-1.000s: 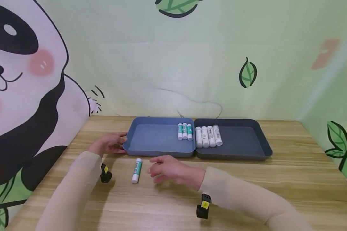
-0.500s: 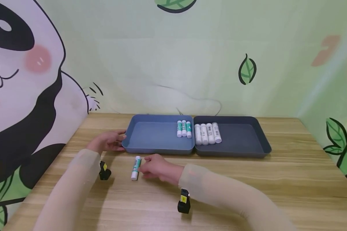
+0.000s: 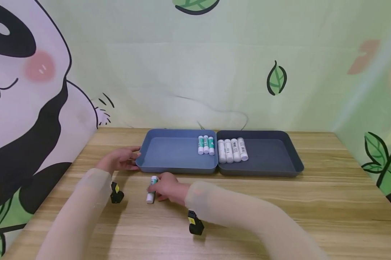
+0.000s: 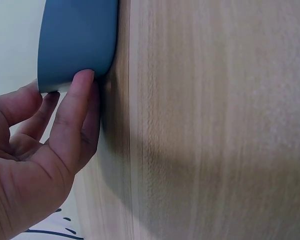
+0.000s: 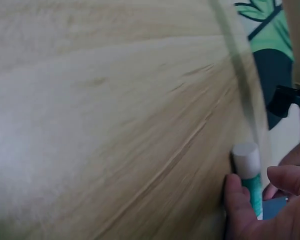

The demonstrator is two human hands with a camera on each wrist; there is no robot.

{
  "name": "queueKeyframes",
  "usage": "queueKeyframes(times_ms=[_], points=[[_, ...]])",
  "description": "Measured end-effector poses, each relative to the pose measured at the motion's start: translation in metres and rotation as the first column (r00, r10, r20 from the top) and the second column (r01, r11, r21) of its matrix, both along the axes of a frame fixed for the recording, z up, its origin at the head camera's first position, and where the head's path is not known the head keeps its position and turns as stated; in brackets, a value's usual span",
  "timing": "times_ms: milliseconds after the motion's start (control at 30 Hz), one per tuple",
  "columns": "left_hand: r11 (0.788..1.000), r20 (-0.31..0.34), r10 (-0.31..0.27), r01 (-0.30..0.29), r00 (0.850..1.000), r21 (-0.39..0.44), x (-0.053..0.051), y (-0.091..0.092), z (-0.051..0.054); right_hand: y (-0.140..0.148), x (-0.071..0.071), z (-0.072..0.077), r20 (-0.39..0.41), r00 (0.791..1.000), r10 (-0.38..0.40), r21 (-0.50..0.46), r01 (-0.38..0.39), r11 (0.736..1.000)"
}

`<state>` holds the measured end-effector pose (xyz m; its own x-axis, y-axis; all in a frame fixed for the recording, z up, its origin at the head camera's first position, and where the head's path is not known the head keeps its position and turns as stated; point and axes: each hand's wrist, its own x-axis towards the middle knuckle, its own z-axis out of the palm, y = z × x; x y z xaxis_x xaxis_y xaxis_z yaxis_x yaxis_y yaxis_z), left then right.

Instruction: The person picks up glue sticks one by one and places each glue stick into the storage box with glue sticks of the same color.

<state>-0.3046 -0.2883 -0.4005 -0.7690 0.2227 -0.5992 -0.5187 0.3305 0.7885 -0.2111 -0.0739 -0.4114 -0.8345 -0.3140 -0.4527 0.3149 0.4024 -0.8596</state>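
A white glue stick with a green label (image 3: 150, 197) lies on the table in front of the blue tray (image 3: 169, 169). My right hand (image 3: 169, 186) reaches over it from the right, thumb and fingers around its middle. In the right wrist view, a finger lies along one side of the glue stick (image 5: 247, 162) and the thumb is at the other. My left hand (image 3: 121, 159) rests its fingertips against the blue tray's left end; the left wrist view shows the extended fingers (image 4: 72, 115) at the tray's outer wall (image 4: 80, 40).
Several smaller green-labelled sticks (image 3: 206, 144) lie side by side at the blue tray's right end. A dark grey tray (image 3: 270, 173) adjoins it, with several white sticks (image 3: 231, 151) along its left side. A printed backdrop (image 3: 182, 72) stands behind the table (image 3: 150, 234).
My right hand has moved left from beside the trays' front to the loose glue stick and closed its thumb and fingers around it. My left hand stays at the blue tray's end.
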Motion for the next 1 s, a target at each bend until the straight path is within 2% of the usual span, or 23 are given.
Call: queueKeyframes(times_ms=[167,367,600,1000], points=[[1.0,-0.002,0.004,-0.004,1.0,-0.006,0.0,0.0,0.005,-0.005,-0.002,-0.003,-0.093,0.996,0.003,0.059,0.003,0.998],[1.0,-0.004,0.0,0.0,1.0,-0.01,0.0,0.0,0.006,-0.007,-0.005,-0.008,-0.15,0.988,0.024,0.089,-0.011,0.996],[1.0,0.0,0.014,-0.014,1.0,-0.019,0.001,0.0,0.004,-0.007,-0.002,-0.011,-0.151,0.988,0.023,0.069,-0.013,0.998],[1.0,0.0,0.002,-0.002,1.0,-0.029,-0.002,-0.002,0.002,-0.004,0.005,-0.001,-0.129,0.992,-0.007,0.006,0.008,1.0]])
